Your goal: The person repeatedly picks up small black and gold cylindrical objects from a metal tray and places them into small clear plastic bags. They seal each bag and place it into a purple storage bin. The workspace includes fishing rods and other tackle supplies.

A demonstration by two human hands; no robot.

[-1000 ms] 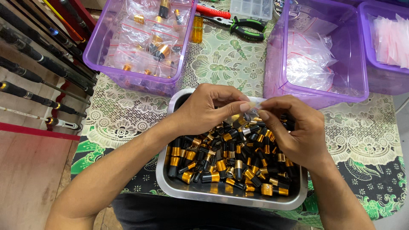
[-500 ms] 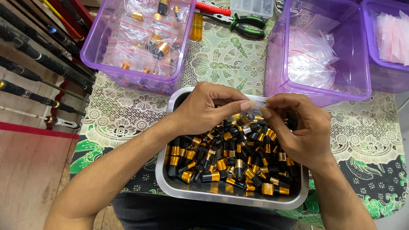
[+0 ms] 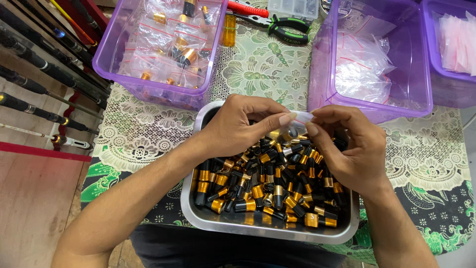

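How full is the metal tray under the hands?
Fairly full. Black and gold cylindrical parts cover most of the metal tray floor in a loose pile, heaped in places; only its rim shows.

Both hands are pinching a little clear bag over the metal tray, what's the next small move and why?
Probably press the small clear bag shut. Left hand and right hand pinch its top edge together, and a part seems to sit inside already, above the tray of black-and-gold parts.

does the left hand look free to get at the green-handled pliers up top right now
Probably not at once. The left hand is pinching a small clear bag together with the right hand over the metal tray. The pliers lie uncovered between the purple bins, so the path itself looks open.
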